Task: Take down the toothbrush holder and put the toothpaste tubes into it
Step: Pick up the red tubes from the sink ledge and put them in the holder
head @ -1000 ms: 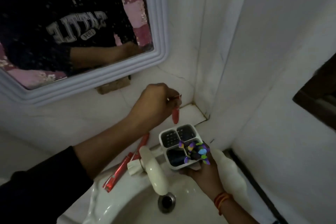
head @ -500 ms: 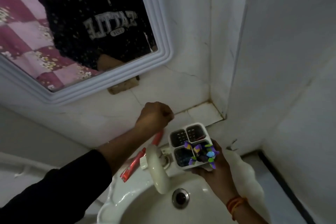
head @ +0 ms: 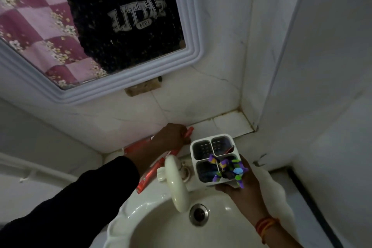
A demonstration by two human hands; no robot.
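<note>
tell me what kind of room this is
Most likely a small bathroom: a white sink with a tap, a mirror on tiled walls, and a toothbrush holder held over the basin.

The only lettering that is showing clearly is on the dark sweatshirt (head: 120,16) reflected in the mirror (head: 193,54): large pale block capitals are appearing reversed there, with "ATTLE" legible and the start of the word lost at the edge of the chest. Beneath them a small oval badge is carrying tiny characters, too blurred to make out. The red toothpaste tubes (head: 150,175) are showing pale print on their sides, but none of it is reading as words.
</note>
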